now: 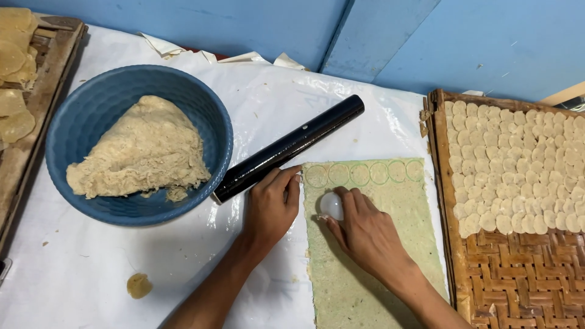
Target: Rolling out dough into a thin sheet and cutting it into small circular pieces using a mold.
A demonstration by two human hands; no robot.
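Observation:
A flat rolled sheet of pale green dough (390, 244) lies on white plastic sheeting. Along its top edge runs a row of several round cut marks (359, 174). My right hand (365, 234) presses a small round white cutter (332, 206) into the sheet just below the leftmost circle. Beside it, my left hand (274, 204) lies flat on the plastic with its fingertips touching the sheet's upper left corner. A black rolling pin (289, 148) lies diagonally just above my left hand.
A blue bowl (91, 109) holding a lump of pale dough (143, 149) stands at the left. A woven tray (518, 280) with many small round discs (524, 176) sits at the right. A wooden tray (24, 140) with flat pieces is far left. Blue wall behind.

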